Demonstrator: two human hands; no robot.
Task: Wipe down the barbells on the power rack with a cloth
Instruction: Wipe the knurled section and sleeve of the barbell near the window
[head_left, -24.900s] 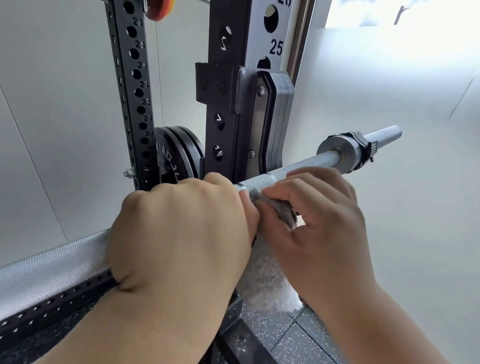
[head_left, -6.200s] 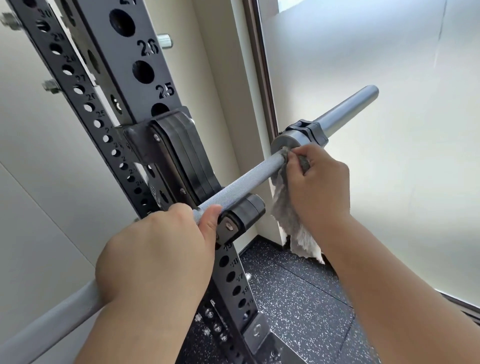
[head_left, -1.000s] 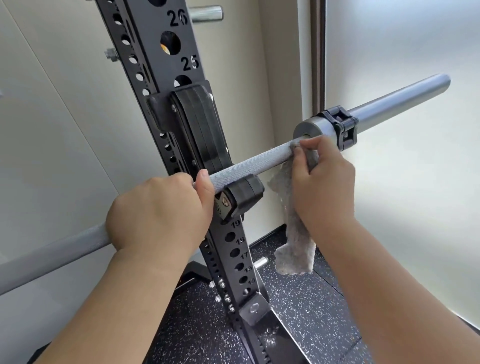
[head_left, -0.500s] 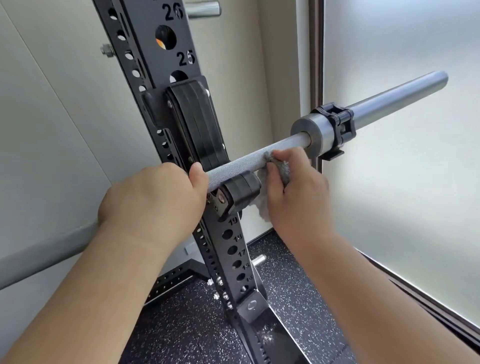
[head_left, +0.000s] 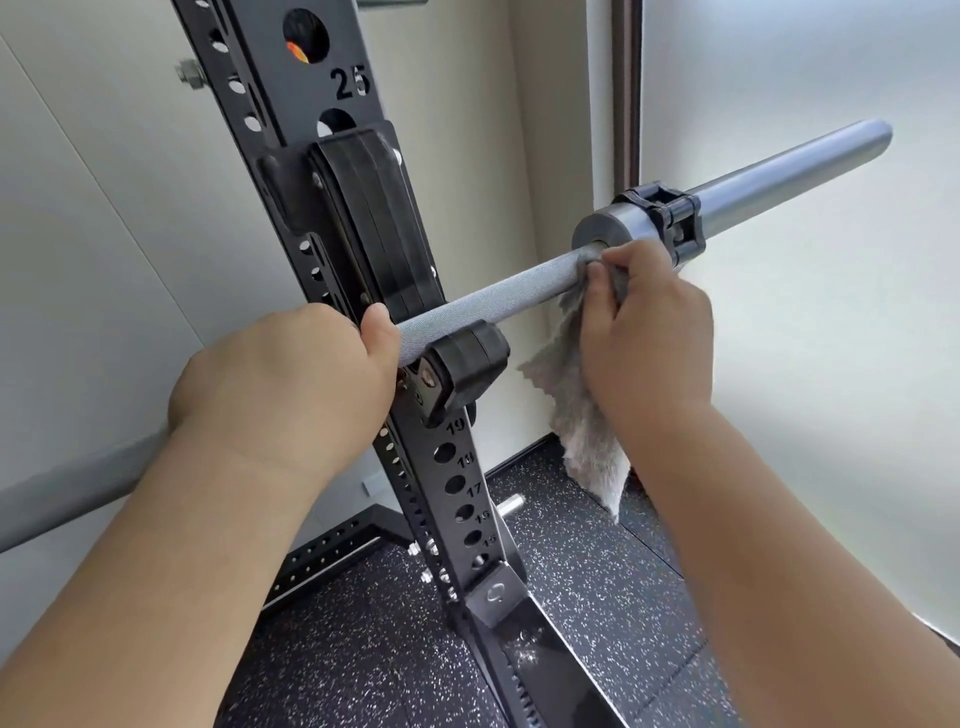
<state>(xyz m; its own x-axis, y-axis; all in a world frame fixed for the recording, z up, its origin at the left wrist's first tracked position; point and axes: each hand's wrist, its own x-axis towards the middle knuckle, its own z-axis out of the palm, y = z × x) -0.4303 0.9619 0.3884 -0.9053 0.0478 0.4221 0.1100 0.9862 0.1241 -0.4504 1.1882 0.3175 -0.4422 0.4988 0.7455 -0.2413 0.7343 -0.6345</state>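
Bright, soft daylight pours in from the frosted window (head_left: 810, 364) on the right, leaving only faint shadows. Wide-angle distortion bends the edges; focus is mostly sharp.

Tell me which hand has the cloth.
The right hand: it pinches the grey cloth against the barbell, while the left hand grips bare bar.

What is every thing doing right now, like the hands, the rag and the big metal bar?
Grey knurled steel barbell: resting in the hook, no plates on it.
Black padded rack hook: holding the barbell up.
Fluffy grey cloth: pinched against the barbell beside its thick end, the rest hanging down.
Left hand: grips the barbell left of the hook.
Right hand: pinches the cloth on the barbell.
Black clamp collar: sits around the barbell's thick end.
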